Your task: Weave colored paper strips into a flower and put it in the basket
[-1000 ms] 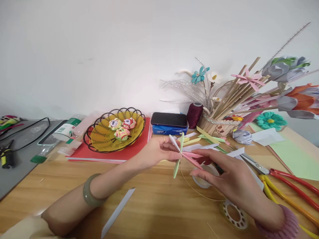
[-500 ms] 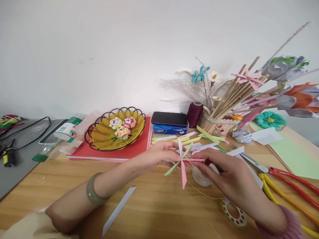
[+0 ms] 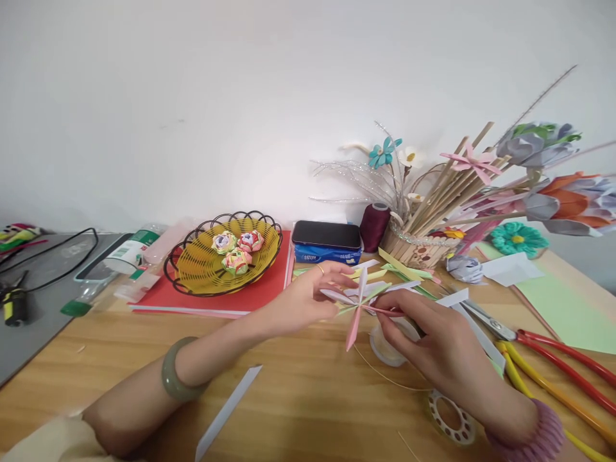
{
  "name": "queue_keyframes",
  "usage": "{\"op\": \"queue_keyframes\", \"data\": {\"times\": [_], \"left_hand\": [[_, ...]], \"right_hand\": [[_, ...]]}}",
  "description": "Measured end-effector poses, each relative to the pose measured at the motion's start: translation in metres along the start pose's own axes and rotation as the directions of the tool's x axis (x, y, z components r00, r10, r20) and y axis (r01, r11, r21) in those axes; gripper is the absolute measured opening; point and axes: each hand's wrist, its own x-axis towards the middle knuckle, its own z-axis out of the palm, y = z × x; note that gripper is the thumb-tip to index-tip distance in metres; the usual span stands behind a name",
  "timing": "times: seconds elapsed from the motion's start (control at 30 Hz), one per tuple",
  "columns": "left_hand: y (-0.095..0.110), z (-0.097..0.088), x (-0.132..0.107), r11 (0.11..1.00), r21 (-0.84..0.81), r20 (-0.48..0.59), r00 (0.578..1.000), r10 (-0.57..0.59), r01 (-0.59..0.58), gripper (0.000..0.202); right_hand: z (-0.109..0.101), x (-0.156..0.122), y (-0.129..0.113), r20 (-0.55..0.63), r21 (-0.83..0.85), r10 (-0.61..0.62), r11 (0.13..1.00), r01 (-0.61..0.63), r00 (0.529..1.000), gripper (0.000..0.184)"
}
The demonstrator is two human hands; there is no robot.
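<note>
A paper flower (image 3: 359, 301) of folded pink, green and white strips is held above the table. My right hand (image 3: 428, 327) pinches one of its pink petals between thumb and fingers. On the other side, my left hand (image 3: 312, 292) has its thumb and fingers apart around the white petal, with no firm grip showing. A thin wire or thread (image 3: 380, 372) curves across the wood below the flower. Partly behind my right hand lies a clear round spool (image 3: 387, 346). The flower's centre is small and partly covered by its petals.
Left stands a yellow woven basket (image 3: 192, 256) with paper flowers. Behind are a phone (image 3: 327, 234) on a blue tissue pack (image 3: 327, 255), a maroon thread cone (image 3: 375, 228) and a stick-filled holder (image 3: 414, 247). Red-handled scissors (image 3: 563, 359) lie right; a white strip (image 3: 228, 410) lies in front.
My left hand has eased off the flower and its fingers have spread. The flower has turned a little in my right hand, showing more of a white petal on its left.
</note>
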Motion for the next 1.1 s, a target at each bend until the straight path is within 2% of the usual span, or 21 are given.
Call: {"op": "queue_keyframes", "data": {"times": [0.1,0.27,0.37,0.47,0.53,0.67,0.77,0.87,0.93,1.0,1.1], "left_hand": [[-0.001,-0.002,-0.002,0.953,0.246,0.078,0.983,0.164,-0.178,0.060],[0.004,-0.004,-0.005,0.779,0.519,0.172,0.936,0.307,-0.351,0.072],[0.009,-0.005,-0.005,0.606,0.628,0.266,0.866,0.423,-0.488,0.049],[0.012,-0.007,-0.005,0.454,0.694,0.308,0.801,0.514,-0.558,0.035],[0.013,-0.007,-0.006,0.367,0.747,0.316,0.782,0.538,-0.555,0.032],[0.013,-0.005,-0.008,0.259,0.823,0.347,0.808,0.476,-0.506,0.022],[0.007,-0.003,-0.007,0.212,0.855,0.332,0.812,0.480,-0.474,0.017],[0.002,-0.002,-0.005,0.133,0.884,0.322,0.788,0.525,-0.449,0.016],[-0.001,-0.001,-0.005,0.081,0.895,0.330,0.775,0.539,-0.438,0.017],[-0.002,0.001,-0.007,0.050,0.904,0.333,0.773,0.540,-0.425,0.018],[-0.006,0.004,-0.008,-0.005,0.906,0.361,0.766,0.533,-0.423,0.017]], "right_hand": [[0.000,0.000,0.000,0.001,0.035,-0.022,0.999,0.022,1.000,0.014],[0.000,-0.001,0.000,0.019,0.070,-0.005,0.998,0.003,1.000,0.013],[-0.001,0.001,-0.002,0.048,0.111,0.053,0.992,-0.058,0.997,0.013],[-0.002,0.003,-0.007,0.087,0.185,0.101,0.976,-0.115,0.991,0.014],[-0.002,0.004,-0.010,0.114,0.223,0.121,0.964,-0.144,0.986,0.014],[-0.002,0.003,-0.010,0.151,0.229,0.148,0.956,-0.181,0.977,0.014],[-0.001,0.001,-0.007,0.123,0.185,0.094,0.976,-0.116,0.988,0.015],[0.003,0.000,-0.008,0.021,-0.008,-0.084,0.996,0.084,0.996,0.014],[0.005,0.000,-0.012,-0.031,-0.215,-0.199,0.958,0.188,0.979,0.016],[0.008,0.000,-0.017,-0.049,-0.378,-0.248,0.901,0.212,0.968,0.023],[0.011,0.000,-0.021,-0.031,-0.483,-0.245,0.853,0.200,0.969,0.022]]}}
